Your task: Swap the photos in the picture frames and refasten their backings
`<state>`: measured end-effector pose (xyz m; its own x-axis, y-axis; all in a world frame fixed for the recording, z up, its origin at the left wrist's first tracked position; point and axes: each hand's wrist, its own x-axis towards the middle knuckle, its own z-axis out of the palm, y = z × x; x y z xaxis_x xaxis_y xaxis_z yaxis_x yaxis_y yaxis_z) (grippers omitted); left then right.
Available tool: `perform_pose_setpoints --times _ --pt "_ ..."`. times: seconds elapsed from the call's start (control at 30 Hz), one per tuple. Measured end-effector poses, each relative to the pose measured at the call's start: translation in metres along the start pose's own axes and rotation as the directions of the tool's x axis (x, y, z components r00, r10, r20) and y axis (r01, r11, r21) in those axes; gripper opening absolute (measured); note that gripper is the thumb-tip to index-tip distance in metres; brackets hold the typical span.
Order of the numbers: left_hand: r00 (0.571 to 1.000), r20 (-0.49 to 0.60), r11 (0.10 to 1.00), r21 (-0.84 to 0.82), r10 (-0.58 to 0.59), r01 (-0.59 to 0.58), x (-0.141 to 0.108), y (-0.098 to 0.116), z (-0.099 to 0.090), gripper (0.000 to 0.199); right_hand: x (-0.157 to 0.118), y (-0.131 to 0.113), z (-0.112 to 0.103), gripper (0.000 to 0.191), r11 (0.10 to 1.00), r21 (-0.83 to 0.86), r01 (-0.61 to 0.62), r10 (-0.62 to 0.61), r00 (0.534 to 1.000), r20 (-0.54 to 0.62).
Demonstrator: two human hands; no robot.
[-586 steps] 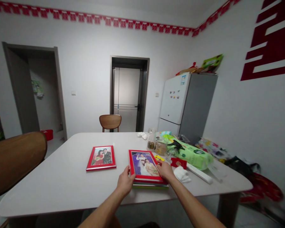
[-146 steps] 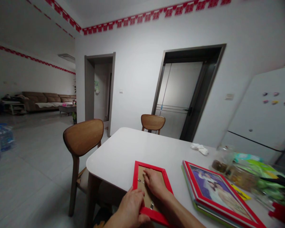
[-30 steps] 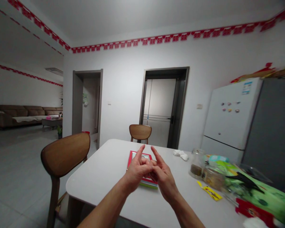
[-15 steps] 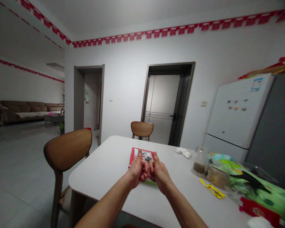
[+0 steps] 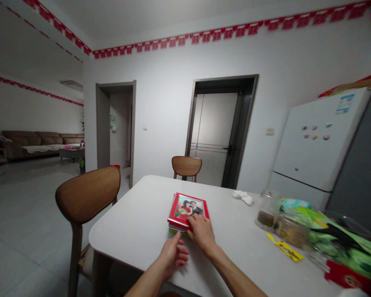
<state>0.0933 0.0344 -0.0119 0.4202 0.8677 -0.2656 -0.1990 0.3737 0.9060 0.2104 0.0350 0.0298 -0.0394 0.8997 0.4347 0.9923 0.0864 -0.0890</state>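
A red photo album (image 5: 177, 213), with a picture of a couple on its cover, lies on a small stack on the white table (image 5: 136, 222). Pale and green edges show beneath it. My right hand (image 5: 201, 232) has its fingers bent over the album's near right edge and grips there; its thumb is mostly hidden. Just in front of the stack's near edge is my left hand (image 5: 174, 253), thumb raised apart from the loosely curved fingers, with nothing visible in it.
Along the table's right side stand a glass jar (image 5: 266, 212), a round clear container (image 5: 289, 227), green packaging (image 5: 352, 255) and a yellow wrapper (image 5: 289, 251). Crumpled white tissue (image 5: 243, 197) lies behind them. Wooden chairs stand left (image 5: 89, 194) and at the far side (image 5: 187, 166).
My hands were held together, fingers curled, over the album. They have parted: the right has come down onto the album's near edge, the left has dropped toward me and opened.
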Motion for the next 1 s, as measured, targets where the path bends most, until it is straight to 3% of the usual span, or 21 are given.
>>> perform_pose_setpoints --times 0.1,0.17,0.23,0.3,0.37,0.43,0.47,0.53,0.57,0.6,0.7,0.87,0.93,1.0 --pt "0.987 -0.044 0.979 -0.130 0.155 -0.159 -0.003 0.002 0.009 0.047 -0.019 -0.012 -0.013 0.023 0.995 0.072 0.066 -0.067 0.998 0.011" --pt "0.945 -0.078 0.925 -0.194 0.318 -0.327 -0.014 0.006 0.017 0.042 -0.036 -0.019 -0.026 0.025 0.972 0.227 0.054 -0.057 0.998 0.004" --pt "0.884 -0.108 0.870 -0.158 0.454 -0.466 -0.033 0.011 0.025 0.037 -0.052 -0.022 -0.042 0.028 0.877 0.480 -0.004 0.005 1.000 0.000" --pt "0.835 -0.108 0.840 -0.005 0.539 -0.543 -0.058 0.018 0.031 0.033 -0.066 -0.020 -0.060 0.041 0.646 0.750 -0.138 0.157 0.986 0.046" --pt "0.777 -0.043 0.766 0.208 0.628 -0.608 -0.085 0.023 0.033 0.031 -0.076 -0.017 -0.077 0.055 0.291 0.917 -0.273 0.318 0.932 0.177" --pt "0.679 0.139 0.573 0.430 0.721 -0.697 -0.106 0.023 0.033 0.034 -0.085 -0.015 -0.089 0.059 -0.026 0.951 -0.309 0.366 0.882 0.296" --pt "0.606 0.269 0.418 0.517 0.749 -0.747 -0.114 0.020 0.032 0.039 -0.090 -0.015 -0.093 0.059 -0.128 0.942 -0.310 0.358 0.871 0.335" --pt "0.442 0.511 0.052 0.609 0.737 -0.791 -0.120 0.006 0.027 0.049 -0.099 -0.015 -0.095 0.057 -0.224 0.906 -0.359 0.316 0.853 0.416" --pt "0.380 0.596 -0.114 0.627 0.707 -0.771 -0.120 -0.004 0.025 0.053 -0.103 -0.014 -0.094 0.056 -0.237 0.880 -0.410 0.296 0.833 0.468" --pt "0.346 0.651 -0.245 0.641 0.675 -0.728 -0.117 -0.015 0.022 0.054 -0.107 -0.014 -0.090 0.055 -0.238 0.853 -0.465 0.277 0.809 0.518" --pt "0.323 0.684 -0.445 0.693 0.654 -0.568 -0.107 -0.047 0.016 0.043 -0.117 -0.009 -0.072 0.046 -0.210 0.821 -0.530 0.233 0.789 0.569" --pt "0.280 0.693 -0.537 0.703 0.665 -0.467 -0.095 -0.070 0.014 0.028 -0.120 0.006 -0.039 0.036 -0.109 0.861 -0.496 0.189 0.840 0.508" --pt "0.265 0.691 -0.543 0.704 0.672 -0.458 -0.092 -0.073 0.014 0.025 -0.118 0.014 -0.028 0.038 0.034 0.870 -0.493 0.219 0.853 0.475" --pt "0.244 0.680 -0.541 0.711 0.692 -0.448 -0.089 -0.077 0.014 0.022 -0.116 0.023 -0.018 0.043 0.252 0.835 -0.488 0.288 0.862 0.417"
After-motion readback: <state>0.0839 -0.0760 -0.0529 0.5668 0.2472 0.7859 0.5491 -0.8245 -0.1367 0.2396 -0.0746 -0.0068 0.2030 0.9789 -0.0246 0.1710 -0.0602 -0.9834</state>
